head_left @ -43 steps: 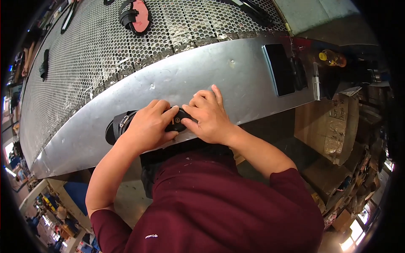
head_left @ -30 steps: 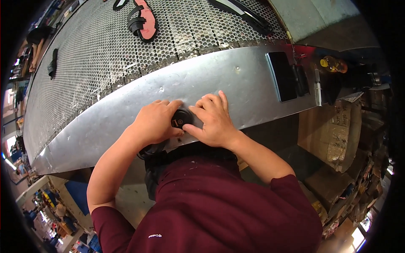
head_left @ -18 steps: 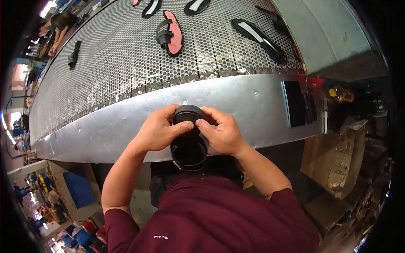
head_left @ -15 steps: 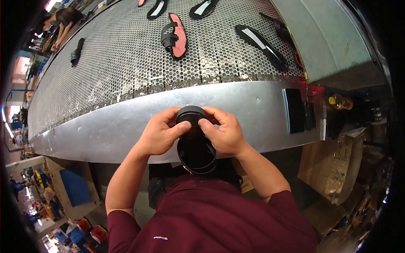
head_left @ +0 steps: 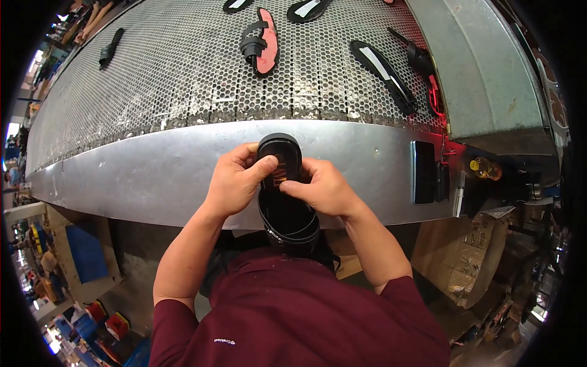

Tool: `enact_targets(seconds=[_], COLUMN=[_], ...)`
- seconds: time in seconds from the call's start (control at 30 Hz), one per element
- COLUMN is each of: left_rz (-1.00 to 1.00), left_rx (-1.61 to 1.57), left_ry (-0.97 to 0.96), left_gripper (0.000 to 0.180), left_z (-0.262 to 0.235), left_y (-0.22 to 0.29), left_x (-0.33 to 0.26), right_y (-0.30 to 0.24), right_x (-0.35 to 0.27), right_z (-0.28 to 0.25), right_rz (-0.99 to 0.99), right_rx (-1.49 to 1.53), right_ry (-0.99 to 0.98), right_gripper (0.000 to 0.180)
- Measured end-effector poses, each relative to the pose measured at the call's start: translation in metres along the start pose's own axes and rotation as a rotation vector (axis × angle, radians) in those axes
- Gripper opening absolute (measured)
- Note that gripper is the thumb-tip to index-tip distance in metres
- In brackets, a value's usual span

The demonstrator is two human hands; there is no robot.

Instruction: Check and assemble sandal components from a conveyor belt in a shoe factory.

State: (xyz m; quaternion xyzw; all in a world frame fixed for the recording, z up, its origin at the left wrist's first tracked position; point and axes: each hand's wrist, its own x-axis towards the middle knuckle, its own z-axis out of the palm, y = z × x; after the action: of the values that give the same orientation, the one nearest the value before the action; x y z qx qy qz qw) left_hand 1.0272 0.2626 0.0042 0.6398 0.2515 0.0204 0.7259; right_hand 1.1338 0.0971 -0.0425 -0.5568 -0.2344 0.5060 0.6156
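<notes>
A black slide sandal [head_left: 288, 211] is held between my two hands, its heel pointing away from me and its strapped end near my shirt. My left hand [head_left: 235, 180] is closed on the left side of the heel part, thumb laid on the footbed. My right hand [head_left: 327, 188] grips the opposite side, its thumb pressing on the footbed lower down, beside a small gold-brown mark. The fingers under the sole are mostly hidden. Beneath the sandal lies the smooth metal table edge [head_left: 153, 177].
Beyond the metal edge, a honeycomb mesh surface [head_left: 183, 79] carries a sandal with a pink underside [head_left: 267, 52], black soles with white strips [head_left: 382, 74] and a dark sandal [head_left: 109, 50]. At right are a metal housing [head_left: 489, 67], a phone-like slab [head_left: 423, 171], a bottle [head_left: 486, 168] and a cardboard box [head_left: 465, 260].
The sandal's heel has moved slightly away from me. My right thumb has shifted down the footbed, uncovering the mark. The whole view has shifted a little.
</notes>
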Motion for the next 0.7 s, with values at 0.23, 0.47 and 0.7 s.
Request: enact_targets(seconds=[0.23, 0.47, 0.7], left_rz=[-0.226, -0.195, -0.201], left_rx=[0.083, 0.068, 0.179], left_ry=[-0.181, -0.181, -0.151], left_gripper=[0.026, 0.022, 0.020], left_z=[-0.002, 0.008, 0.014], left_y=[-0.021, -0.017, -0.024], left_x=[-0.007, -0.008, -0.004], right_y=[0.000, 0.000, 0.007], right_x=[-0.001, -0.008, -0.020], right_z=[-0.008, -0.017, -0.030], right_rz=[-0.009, 0.083, 0.226], right_rx=[0.127, 0.219, -0.055], right_ry=[0.049, -0.001, -0.194], right_gripper=[0.025, 0.030, 0.036])
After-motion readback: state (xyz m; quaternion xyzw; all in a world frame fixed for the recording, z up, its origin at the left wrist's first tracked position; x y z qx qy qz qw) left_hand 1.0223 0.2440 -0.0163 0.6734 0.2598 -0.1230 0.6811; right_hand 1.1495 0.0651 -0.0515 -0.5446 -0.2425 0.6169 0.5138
